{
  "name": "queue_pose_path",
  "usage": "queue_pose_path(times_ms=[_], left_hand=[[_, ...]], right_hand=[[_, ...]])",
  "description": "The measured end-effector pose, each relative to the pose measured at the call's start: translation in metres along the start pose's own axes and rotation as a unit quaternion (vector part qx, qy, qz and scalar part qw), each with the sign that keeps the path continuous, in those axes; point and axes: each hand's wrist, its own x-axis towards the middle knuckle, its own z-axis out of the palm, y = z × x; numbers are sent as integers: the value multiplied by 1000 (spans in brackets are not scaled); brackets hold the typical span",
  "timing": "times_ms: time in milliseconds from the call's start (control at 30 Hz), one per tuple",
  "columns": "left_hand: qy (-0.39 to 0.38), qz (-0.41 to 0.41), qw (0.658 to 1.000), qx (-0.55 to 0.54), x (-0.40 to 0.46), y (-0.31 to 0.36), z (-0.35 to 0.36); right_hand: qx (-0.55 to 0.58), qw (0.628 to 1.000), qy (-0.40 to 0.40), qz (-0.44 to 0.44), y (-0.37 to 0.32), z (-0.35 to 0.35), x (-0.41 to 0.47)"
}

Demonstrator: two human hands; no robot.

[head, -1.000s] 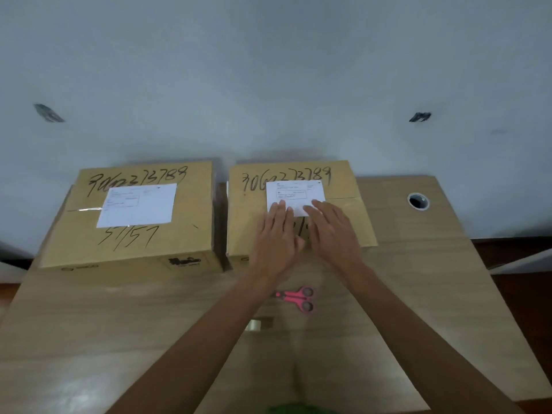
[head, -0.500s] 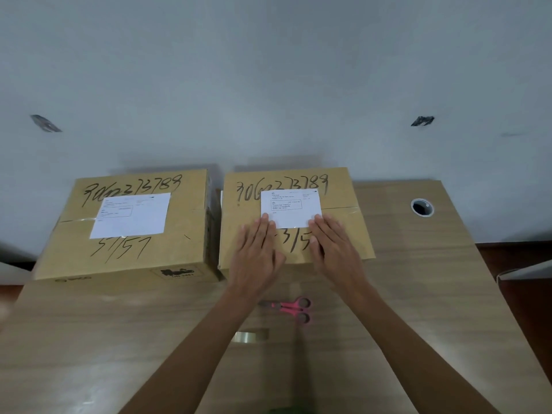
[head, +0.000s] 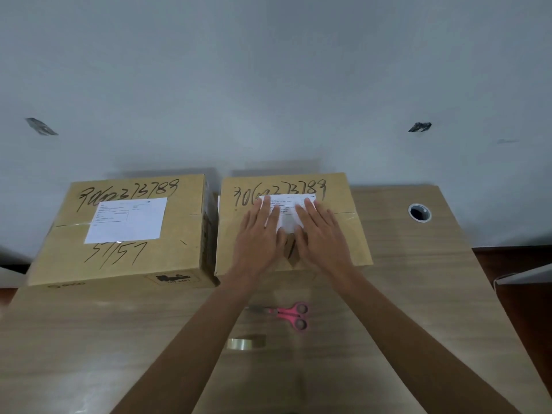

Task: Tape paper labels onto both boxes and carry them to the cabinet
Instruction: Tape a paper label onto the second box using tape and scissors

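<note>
Two brown cardboard boxes with black handwritten numbers stand side by side at the back of the wooden table. The left box (head: pixel 179 252) carries a white paper label (head: pixel 127 219) on its top. On the right box (head: pixel 352 234) lies a second white label (head: pixel 288 218), partly covered by my hands. My left hand (head: pixel 257 240) and my right hand (head: pixel 322 237) both lie flat, palms down, fingers spread over the label's left and right sides. Neither hand holds anything.
Pink-handled scissors (head: pixel 288 315) and a roll of clear tape (head: pixel 246 343) lie on the table (head: pixel 89 339) in front of the right box, between my forearms. A round cable hole (head: pixel 419 212) sits at the table's back right. A grey wall rises behind.
Both hands have slid forward from the label's lower edge up onto the label, covering more of it. The boxes, scissors and tape have not moved.
</note>
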Motion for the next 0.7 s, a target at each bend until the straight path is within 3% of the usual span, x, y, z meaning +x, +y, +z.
queue_pose_path(times_ms=[167,433,700], left_hand=[[-51,-30,998,28,9,-12,13],[-33,-88,996,-6,15,-8,20],[12,-140,990,0,30,12,18]], right_hand=[[-29,998,-52,13,10,5,13],[8,998,-28,49,10,10,16],[-65,996,-62,25,6,-2,27]])
